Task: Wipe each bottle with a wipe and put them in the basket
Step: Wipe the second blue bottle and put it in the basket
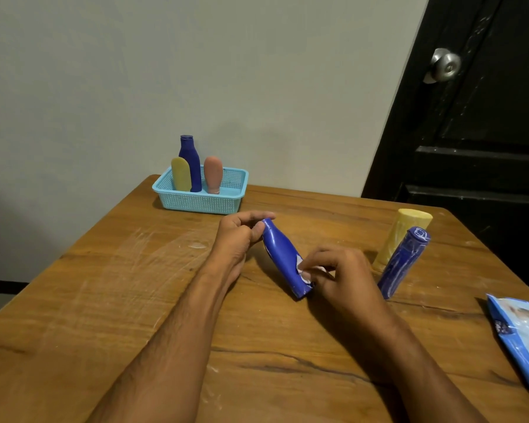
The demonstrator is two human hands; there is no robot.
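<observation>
Pinching the blue bottle (283,257) by its neck in my left hand (239,236) mid-table, my right hand (339,273) rubs a wipe (304,270) on it; three bottles stand in the far basket (200,199), two wait right.

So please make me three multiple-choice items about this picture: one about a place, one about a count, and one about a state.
1. Where is the basket?
A. at the table's far edge, near the wall
B. beside the wipes pack
C. on the floor

2. How many bottles stand in the basket?
A. one
B. three
C. five

3. What is the state of the blue bottle between the hands?
A. upright in the basket
B. lying alone on the table
C. held tilted, being wiped

Answers:
1 A: it sits far from the wipes pack.
2 B: yellow, blue and pink ones.
3 C: the left hand grips its top; the right hand presses a wipe on it.
</observation>
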